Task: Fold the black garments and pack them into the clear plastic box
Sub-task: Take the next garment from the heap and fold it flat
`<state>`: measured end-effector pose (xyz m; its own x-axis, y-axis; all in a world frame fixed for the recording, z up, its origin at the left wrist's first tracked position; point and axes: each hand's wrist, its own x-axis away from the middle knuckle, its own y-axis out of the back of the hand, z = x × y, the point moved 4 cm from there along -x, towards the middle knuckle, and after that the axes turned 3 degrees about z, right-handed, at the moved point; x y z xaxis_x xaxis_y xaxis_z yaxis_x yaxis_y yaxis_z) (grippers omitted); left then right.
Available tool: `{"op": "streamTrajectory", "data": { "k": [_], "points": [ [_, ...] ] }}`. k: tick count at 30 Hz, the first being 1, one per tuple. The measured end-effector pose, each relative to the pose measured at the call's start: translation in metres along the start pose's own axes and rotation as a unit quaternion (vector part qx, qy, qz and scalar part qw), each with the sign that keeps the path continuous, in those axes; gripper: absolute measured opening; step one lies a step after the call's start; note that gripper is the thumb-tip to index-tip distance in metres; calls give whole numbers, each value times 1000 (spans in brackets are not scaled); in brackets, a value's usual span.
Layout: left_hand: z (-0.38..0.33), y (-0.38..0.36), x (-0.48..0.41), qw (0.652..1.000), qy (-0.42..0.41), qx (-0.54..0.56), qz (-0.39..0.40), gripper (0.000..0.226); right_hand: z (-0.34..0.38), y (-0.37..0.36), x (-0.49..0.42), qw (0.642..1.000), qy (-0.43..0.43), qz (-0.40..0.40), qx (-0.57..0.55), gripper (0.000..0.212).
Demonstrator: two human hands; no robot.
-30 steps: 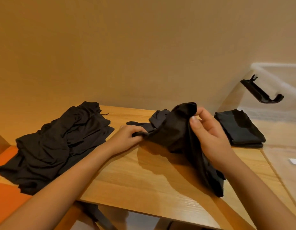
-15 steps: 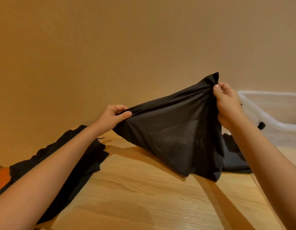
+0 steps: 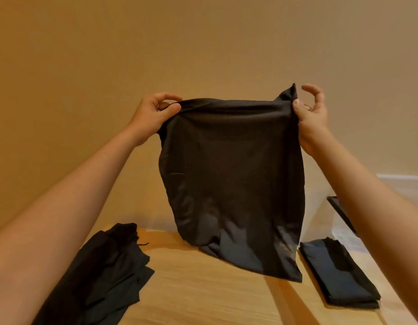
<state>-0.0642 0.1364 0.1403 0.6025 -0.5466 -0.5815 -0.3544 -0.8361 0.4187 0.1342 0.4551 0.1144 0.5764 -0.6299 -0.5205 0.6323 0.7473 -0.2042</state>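
Note:
A black garment (image 3: 231,174) hangs spread out in the air in front of me, its lower edge brushing the wooden table (image 3: 203,289). My left hand (image 3: 154,113) pinches its top left corner. My right hand (image 3: 311,113) pinches the top right corner between thumb and forefinger, its other fingers loosely curled above. A folded black garment (image 3: 339,275) lies on the table at the right. A heap of unfolded black garments (image 3: 105,273) lies at the left. The clear plastic box (image 3: 402,184) shows only partly behind my right forearm.
A plain tan wall rises right behind the table. A black clip or handle (image 3: 341,212) of the box shows at the right, next to my forearm. Bare wood lies between the heap and the folded garment.
Both hands have lifted the garment off the table and pulled its top edge level and taut, so it now hangs flat instead of bunched. My view has tilted upward.

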Motion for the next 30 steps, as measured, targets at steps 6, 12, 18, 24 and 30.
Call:
{"op": "streamTrajectory", "data": {
  "k": [6, 12, 18, 24, 30],
  "points": [
    [10, 0, 82, 998, 13, -17, 56, 19, -21, 13, 88, 999, 1, 43, -12, 38],
    [56, -41, 245, 982, 69, -77, 161, 23, -85, 55, 226, 985, -101, 107, 95, 44],
    [107, -92, 367, 936, 99, -166, 293, 38, -128, 91, 325, 924, -192, 221, 247, 58],
    [117, -90, 402, 931, 110, -145, 315, 46, -134, 105, 365, 834, -175, 335, 402, 46],
    [123, -66, 415, 944, 93, -153, 277, 52, -127, 105, 376, 835, -131, 314, 432, 59]
  ]
}}
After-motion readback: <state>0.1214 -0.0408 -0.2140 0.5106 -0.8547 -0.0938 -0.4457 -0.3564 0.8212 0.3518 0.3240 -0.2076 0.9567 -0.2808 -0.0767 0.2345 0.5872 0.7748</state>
